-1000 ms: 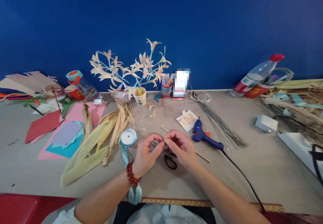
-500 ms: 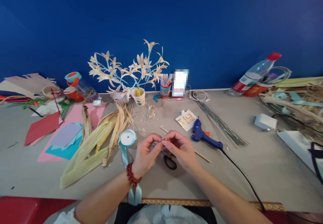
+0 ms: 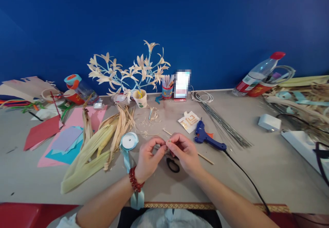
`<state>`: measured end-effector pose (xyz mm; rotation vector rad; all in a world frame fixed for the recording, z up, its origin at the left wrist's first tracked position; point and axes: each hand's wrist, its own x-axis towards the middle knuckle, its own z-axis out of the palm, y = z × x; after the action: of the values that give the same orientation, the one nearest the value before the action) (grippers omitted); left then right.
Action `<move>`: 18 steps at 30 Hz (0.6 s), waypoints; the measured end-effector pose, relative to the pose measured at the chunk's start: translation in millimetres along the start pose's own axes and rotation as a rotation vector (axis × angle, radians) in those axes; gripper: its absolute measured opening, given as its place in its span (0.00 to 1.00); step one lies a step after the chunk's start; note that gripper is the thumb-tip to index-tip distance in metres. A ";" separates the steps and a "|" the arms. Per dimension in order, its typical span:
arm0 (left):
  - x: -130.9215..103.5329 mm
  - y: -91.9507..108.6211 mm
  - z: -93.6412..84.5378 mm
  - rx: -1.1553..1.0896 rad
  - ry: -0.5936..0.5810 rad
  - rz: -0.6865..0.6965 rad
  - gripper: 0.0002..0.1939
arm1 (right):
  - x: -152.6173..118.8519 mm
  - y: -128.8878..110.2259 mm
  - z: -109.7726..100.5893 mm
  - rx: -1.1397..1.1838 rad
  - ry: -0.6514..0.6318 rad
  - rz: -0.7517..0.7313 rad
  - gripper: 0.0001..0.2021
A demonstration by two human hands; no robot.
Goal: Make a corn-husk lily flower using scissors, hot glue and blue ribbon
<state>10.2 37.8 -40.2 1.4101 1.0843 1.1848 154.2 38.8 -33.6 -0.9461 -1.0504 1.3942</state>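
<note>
Over the middle of the grey table, my left hand [image 3: 149, 155] and my right hand [image 3: 185, 153] meet fingertip to fingertip. Both are closed in a pinch. A tiny speck with some green shows at the right fingertips, too small to name; whatever lies between the left fingers is hidden. Below the hands a black scissor handle [image 3: 174, 171] lies on the table, its blades covered. A thin wooden stick [image 3: 205, 159] passes behind my right hand. Left of my left hand sits a spool of light blue ribbon [image 3: 129, 141], its tail running under my left wrist.
Dried corn husks [image 3: 84, 166] and coloured paper [image 3: 46, 157] spread on the left. A blue glue gun [image 3: 212, 141], a wire bundle [image 3: 226, 125] and a power strip [image 3: 300, 152] lie right. Husk flowers stand in a paper cup [image 3: 140, 101] at the back, near a lit phone [image 3: 182, 84].
The fingertips of my two hands have drawn very slightly apart, both still pinched. The camera view has shifted a little; the things on the table stay where they were.
</note>
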 end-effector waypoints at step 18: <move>10.0 -11.4 -1.9 -0.350 0.071 -0.252 0.10 | 4.0 -65.1 -92.4 -1.293 -0.019 -0.216 0.14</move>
<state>9.1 49.5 -50.0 0.9402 1.0113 1.1786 260.9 51.3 2.1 -1.6219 -2.0433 0.4051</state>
